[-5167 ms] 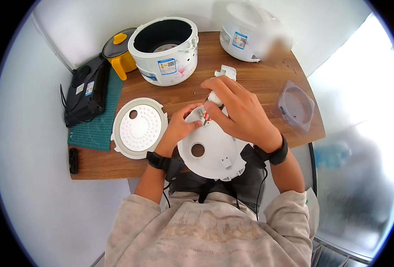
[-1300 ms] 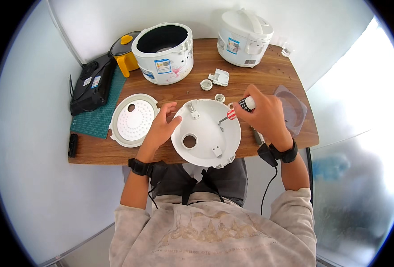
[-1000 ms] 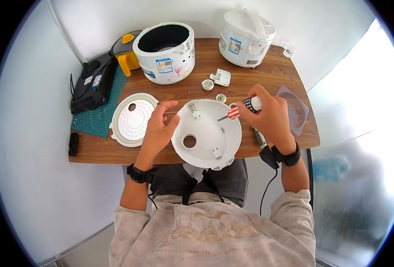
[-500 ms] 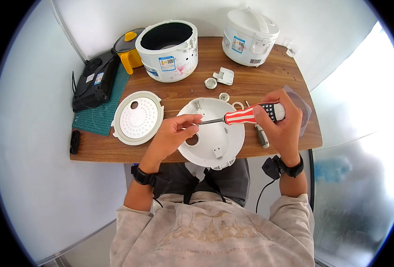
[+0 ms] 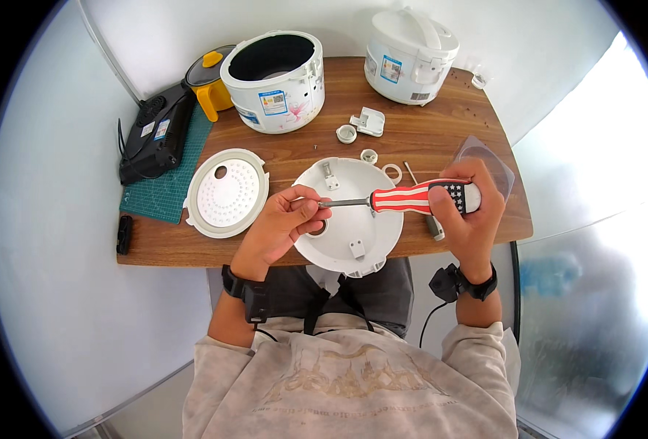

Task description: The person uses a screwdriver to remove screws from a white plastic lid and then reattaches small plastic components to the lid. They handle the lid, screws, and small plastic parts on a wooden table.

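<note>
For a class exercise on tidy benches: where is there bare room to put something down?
A wide bare patch lies between the closed rice cooker, white bracket and clear tray. A smaller one separates the perforated lid from the black object, front left. It's crowded around the white shell: ring and small cap at its far edge, screwdriver above.

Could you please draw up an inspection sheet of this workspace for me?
Surface: brown table, green cutting mat at left.
Job's things: screwdriver held over a white round shell, hollow side up.
Clutter: dotted inner lid, open white cooker, closed white cooker, yellow pot, black appliance, small white parts.
Left hand: fingertips at the screwdriver's tip; grip unclear.
Right hand: closed around the screwdriver's handle.
Cables: black cable hangs below the right wristband.
Surroundings: pale wall; frosted panel at right.
</note>
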The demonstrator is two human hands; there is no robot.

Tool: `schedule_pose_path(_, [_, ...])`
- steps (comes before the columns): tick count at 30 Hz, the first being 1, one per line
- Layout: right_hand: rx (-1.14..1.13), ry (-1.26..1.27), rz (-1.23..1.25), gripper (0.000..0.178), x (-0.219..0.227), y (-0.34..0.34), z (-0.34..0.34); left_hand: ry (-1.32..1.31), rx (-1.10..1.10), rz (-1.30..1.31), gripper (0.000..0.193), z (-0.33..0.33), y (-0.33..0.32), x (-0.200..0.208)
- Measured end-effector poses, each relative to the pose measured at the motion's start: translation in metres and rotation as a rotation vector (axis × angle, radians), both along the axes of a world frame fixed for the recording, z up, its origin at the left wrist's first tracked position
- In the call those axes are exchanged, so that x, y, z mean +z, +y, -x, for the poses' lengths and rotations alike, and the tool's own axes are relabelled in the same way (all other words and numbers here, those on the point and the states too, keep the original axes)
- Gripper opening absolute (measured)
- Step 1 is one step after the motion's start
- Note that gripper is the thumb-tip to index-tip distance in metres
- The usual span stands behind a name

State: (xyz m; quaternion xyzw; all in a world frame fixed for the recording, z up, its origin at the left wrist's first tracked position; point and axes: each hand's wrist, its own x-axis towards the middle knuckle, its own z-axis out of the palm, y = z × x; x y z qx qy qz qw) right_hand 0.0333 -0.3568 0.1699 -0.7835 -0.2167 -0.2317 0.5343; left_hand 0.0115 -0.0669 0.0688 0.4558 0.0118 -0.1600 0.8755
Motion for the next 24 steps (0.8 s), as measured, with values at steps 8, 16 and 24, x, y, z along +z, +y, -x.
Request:
schedule_pose_path(8, [0.010, -0.009, 0.006, 0.024, 0.0018, 0.0027, 0.0074, 0.028, -0.018, 0.184, 0.019, 0.0006, 0.0004, -0.0021])
schedule_pose_path(16, [0.005, -0.054, 0.031, 0.024, -0.0004, 0.0022, 0.0098, 0.046, 0.015, 0.227, 0.018, 0.0042, -0.0015, 0.0000])
schedule_pose_path(24, [-0.016, -0.040, 0.015, 0.024, -0.0023, 0.0028, 0.0093, 0.016, 0.069, 0.103, 0.022, 0.0067, -0.0060, 0.0030])
